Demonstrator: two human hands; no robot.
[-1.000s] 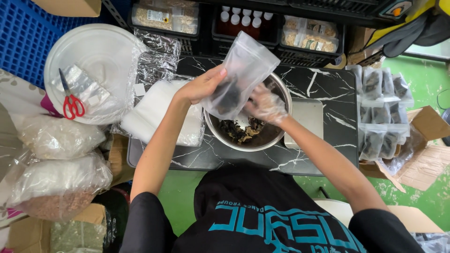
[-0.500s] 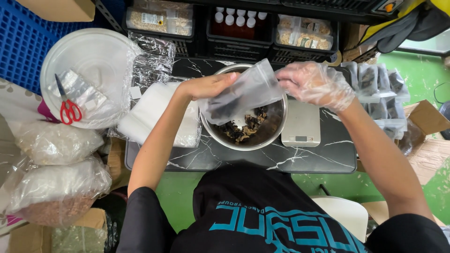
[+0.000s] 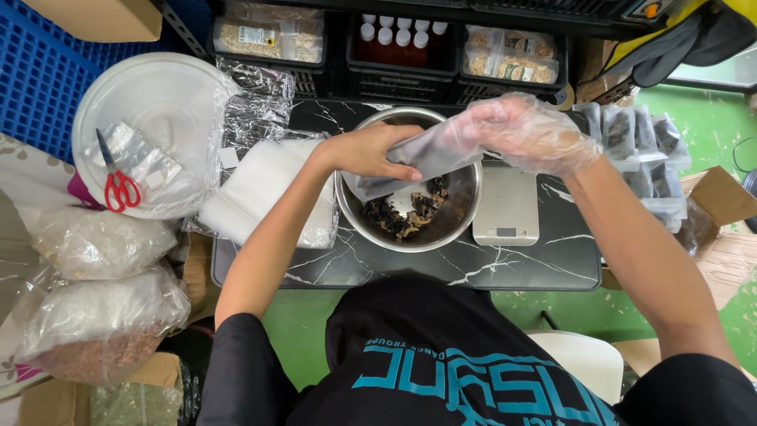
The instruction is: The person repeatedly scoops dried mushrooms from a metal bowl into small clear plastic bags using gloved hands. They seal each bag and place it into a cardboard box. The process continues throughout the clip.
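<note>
Head view: a clear plastic pouch (image 3: 430,158) is being held flat over a steel bowl (image 3: 410,189) at the centre of the frame, above the dark marble-patterned tabletop (image 3: 505,264).
Left hand (image 3: 371,151): bare; its fingers are being closed over the pouch's left end, thumb tucked beneath.
Right hand (image 3: 532,134): covered by a thin clear glove; its fingers are being curled round the pouch's right end, though the pinch itself is being blurred by the glove film.
Bowl contents: dark dried pieces (image 3: 406,214) are lying in the bottom, directly under the pouch.
Scale (image 3: 507,207): a small white one is sitting just right of the bowl, touching or nearly so.
Risk, spill: if the pouch is being held mouth-down or tilted, pieces could be dropped outside the rim onto the tabletop.
Risk, slip: the loose glove could be sliding on the smooth film, weakening the grip.
Risk, knock: the bowl could be nudged into the scale by a forearm.
Hidden: the pouch's mouth, and whether anything is inside it, cannot be made out.
Cut off: the scale's display is being partly covered by the right wrist.
</note>
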